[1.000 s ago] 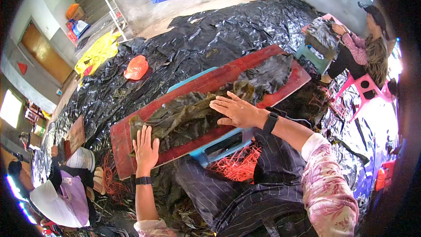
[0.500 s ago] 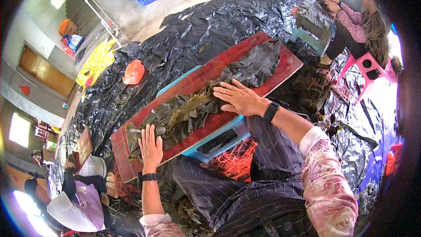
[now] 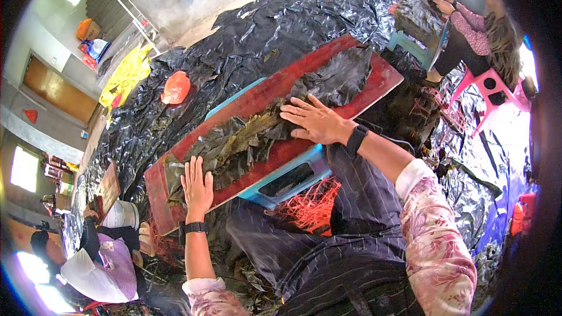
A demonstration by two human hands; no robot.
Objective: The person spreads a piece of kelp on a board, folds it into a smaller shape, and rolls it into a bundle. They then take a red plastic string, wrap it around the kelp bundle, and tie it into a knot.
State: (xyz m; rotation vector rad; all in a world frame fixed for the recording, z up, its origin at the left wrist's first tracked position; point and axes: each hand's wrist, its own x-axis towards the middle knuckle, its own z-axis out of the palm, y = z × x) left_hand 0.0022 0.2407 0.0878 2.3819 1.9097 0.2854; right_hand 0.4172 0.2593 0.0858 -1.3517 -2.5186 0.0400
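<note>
A long strip of dark brown-green, wrinkled, kelp-like leaf (image 3: pixel 252 134) lies lengthwise along a red board (image 3: pixel 383 79). Its right part spreads into a broad, dark, smooth sheet, while the middle and left are crumpled. My left hand (image 3: pixel 197 187) rests flat near the leaf's left end, fingers stretched out toward the far side. My right hand (image 3: pixel 316 120) lies palm down over the middle, with its fingers spread and pointing left. Neither hand grips anything. Under the board stands a light-blue plastic stool (image 3: pixel 287 178), close to my knees.
Black plastic sheeting (image 3: pixel 246 47) covers the floor. Orange-red strings (image 3: pixel 310 205) lie below the stool. Beyond the board sits a red plastic bag (image 3: pixel 175 88). One person (image 3: pixel 474 41) works at the upper right near a pink stool (image 3: pixel 492 90); another person (image 3: pixel 105 263) is at lower left.
The view has shifted slightly, so the board sits a little higher and further left. Both hands remain flat on the leaf in about the same places.
</note>
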